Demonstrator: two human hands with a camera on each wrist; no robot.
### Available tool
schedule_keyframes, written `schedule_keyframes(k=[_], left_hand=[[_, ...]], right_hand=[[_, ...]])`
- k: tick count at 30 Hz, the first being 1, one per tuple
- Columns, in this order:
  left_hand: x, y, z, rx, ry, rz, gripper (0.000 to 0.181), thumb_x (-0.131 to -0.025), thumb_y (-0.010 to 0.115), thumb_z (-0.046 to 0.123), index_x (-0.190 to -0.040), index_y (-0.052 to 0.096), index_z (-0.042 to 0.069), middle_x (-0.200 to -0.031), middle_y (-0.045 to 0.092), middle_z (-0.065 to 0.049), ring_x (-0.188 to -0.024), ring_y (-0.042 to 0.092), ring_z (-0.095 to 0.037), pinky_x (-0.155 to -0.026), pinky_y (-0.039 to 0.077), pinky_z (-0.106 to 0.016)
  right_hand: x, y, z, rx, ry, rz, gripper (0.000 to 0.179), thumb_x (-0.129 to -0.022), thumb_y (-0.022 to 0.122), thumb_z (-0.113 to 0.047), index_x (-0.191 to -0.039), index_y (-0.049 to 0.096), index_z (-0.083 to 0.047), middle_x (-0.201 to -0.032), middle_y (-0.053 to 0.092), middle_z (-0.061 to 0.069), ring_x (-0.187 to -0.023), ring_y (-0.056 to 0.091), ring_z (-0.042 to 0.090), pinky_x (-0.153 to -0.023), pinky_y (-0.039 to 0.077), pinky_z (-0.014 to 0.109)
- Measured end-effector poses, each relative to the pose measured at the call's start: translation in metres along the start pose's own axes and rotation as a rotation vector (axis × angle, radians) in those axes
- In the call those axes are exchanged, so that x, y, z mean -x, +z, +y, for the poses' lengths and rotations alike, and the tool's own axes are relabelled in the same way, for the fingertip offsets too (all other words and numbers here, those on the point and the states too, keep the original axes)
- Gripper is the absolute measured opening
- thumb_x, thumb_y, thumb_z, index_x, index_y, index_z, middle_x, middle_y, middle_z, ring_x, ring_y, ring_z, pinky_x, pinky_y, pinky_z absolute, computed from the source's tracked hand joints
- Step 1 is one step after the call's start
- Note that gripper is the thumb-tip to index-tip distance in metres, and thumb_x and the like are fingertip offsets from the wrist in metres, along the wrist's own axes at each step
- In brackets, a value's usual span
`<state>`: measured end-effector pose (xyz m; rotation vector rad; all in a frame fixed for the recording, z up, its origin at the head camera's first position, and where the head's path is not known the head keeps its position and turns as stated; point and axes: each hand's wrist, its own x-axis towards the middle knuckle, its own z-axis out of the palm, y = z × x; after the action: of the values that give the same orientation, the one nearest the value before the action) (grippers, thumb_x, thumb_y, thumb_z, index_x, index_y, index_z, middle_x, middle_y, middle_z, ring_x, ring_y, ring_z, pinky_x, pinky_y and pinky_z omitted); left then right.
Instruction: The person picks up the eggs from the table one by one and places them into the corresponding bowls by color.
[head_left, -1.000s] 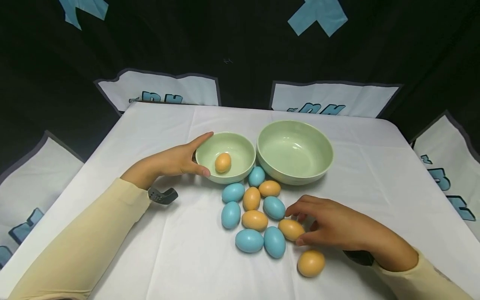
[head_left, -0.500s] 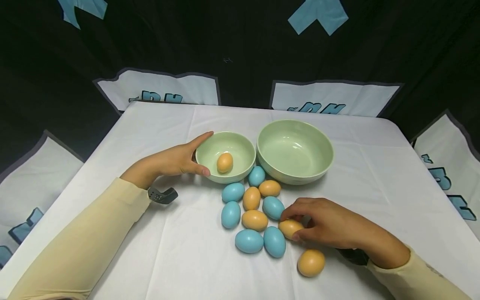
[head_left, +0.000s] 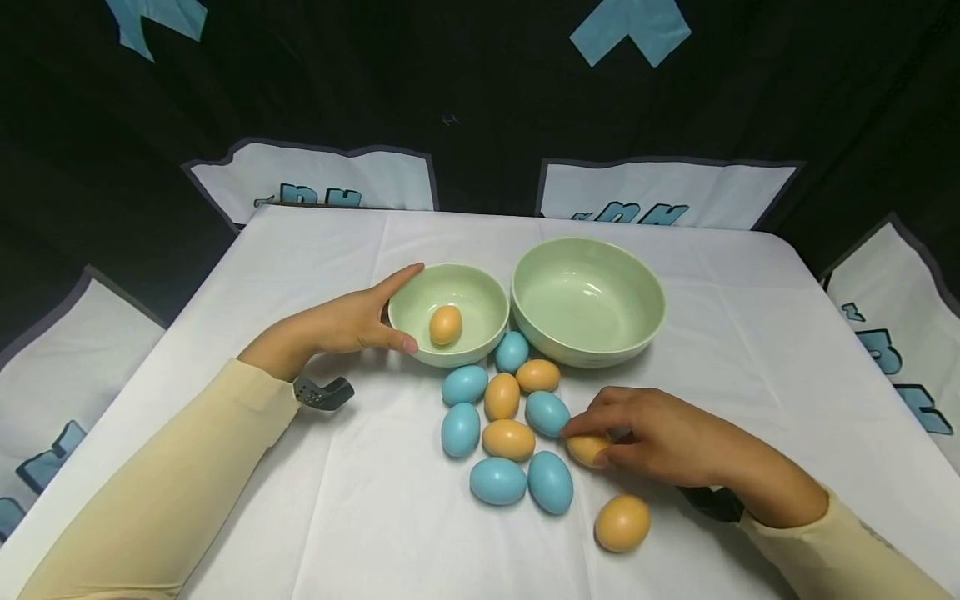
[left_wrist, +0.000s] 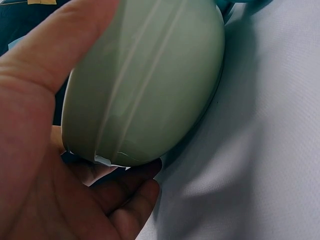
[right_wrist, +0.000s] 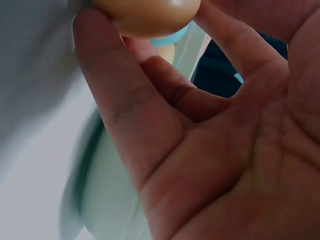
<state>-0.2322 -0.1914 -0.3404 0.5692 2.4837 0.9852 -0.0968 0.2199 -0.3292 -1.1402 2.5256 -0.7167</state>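
My left hand (head_left: 356, 321) holds the small green bowl (head_left: 483, 312) by its left side, thumb at the near rim. In the left wrist view, fingers (left_wrist: 135, 200) curl beneath the bowl's side (left_wrist: 165, 85). One orange egg (head_left: 446, 324) lies inside. Right of the egg cluster, my right hand (head_left: 660, 437) pinches another orange egg (head_left: 585, 448) between thumb and fingers, partly covering it. The right wrist view has this egg (right_wrist: 155, 15) at the fingertips. A blue egg (head_left: 547, 414) is right by those fingers. Nearer me lies a loose orange egg (head_left: 622, 523).
A larger green bowl (head_left: 588, 300) stands against the small bowl's right side, with nothing in it. Several blue and orange eggs lie grouped in front of the bowls, among them a blue egg (head_left: 498, 482) at the near edge. A white cloth (head_left: 390, 517) covers the table.
My right hand has moved in on the orange egg and taken it between thumb and fingers; that egg has shifted slightly away from me. The egg in the small bowl rocked a little. My left hand stays.
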Motion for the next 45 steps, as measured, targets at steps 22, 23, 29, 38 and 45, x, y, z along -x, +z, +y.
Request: schedule_keyframes(k=[22, 23, 29, 38, 45], left_hand=[[0.0, 0.0, -0.005, 0.01, -0.002, 0.01, 0.113, -0.068, 0.084, 0.052, -0.149, 0.005, 0.053, -0.146, 0.037, 0.003, -0.123, 0.044, -0.025, -0.102, 0.038, -0.049], [0.0, 0.0, -0.005, 0.011, -0.003, 0.01, 0.113, -0.069, 0.084, 0.052, -0.149, 0.005, 0.053, -0.147, 0.036, 0.004, -0.125, 0.043, -0.025, -0.103, 0.038, -0.05], [-0.001, 0.001, -0.004, 0.008, 0.001, 0.003, 0.113, -0.069, 0.083, 0.053, -0.149, 0.004, 0.054, -0.15, 0.033, 0.006, -0.129, 0.04, -0.023, -0.107, 0.034, -0.053], [-0.002, -0.002, -0.001, 0.001, 0.006, 0.001, 0.115, -0.07, 0.084, 0.051, -0.152, 0.003, 0.048, -0.148, 0.036, 0.002, -0.125, 0.042, -0.026, -0.105, 0.035, -0.051], [-0.002, -0.001, -0.005, -0.005, 0.016, 0.003, 0.113, -0.068, 0.083, 0.055, -0.15, 0.005, 0.051, -0.147, 0.036, 0.004, -0.126, 0.042, -0.024, -0.106, 0.034, -0.051]], right_hand=[[-0.003, -0.021, 0.057, -0.516, 0.274, -0.007, 0.042, -0.086, 0.074, -0.024, -0.126, 0.064, -0.026, -0.124, 0.062, 0.0, -0.112, 0.054, 0.025, -0.09, 0.047, 0.026], [-0.003, -0.021, 0.057, -0.536, 0.277, -0.01, 0.042, -0.086, 0.074, -0.023, -0.127, 0.064, -0.025, -0.125, 0.061, 0.001, -0.113, 0.054, 0.026, -0.09, 0.047, 0.026], [-0.002, -0.022, 0.052, -0.55, 0.3, -0.02, 0.041, -0.087, 0.072, -0.024, -0.127, 0.063, -0.027, -0.127, 0.06, 0.001, -0.114, 0.054, 0.025, -0.092, 0.047, 0.027], [-0.005, -0.038, 0.035, -0.605, 0.219, -0.048, 0.042, -0.09, 0.069, -0.017, -0.131, 0.061, -0.02, -0.121, 0.061, 0.01, -0.106, 0.058, 0.027, -0.088, 0.052, 0.032], [-0.011, -0.045, 0.023, -0.63, 0.196, -0.055, 0.043, -0.09, 0.069, -0.015, -0.132, 0.06, -0.018, -0.123, 0.061, 0.011, -0.109, 0.057, 0.029, -0.089, 0.052, 0.035]])
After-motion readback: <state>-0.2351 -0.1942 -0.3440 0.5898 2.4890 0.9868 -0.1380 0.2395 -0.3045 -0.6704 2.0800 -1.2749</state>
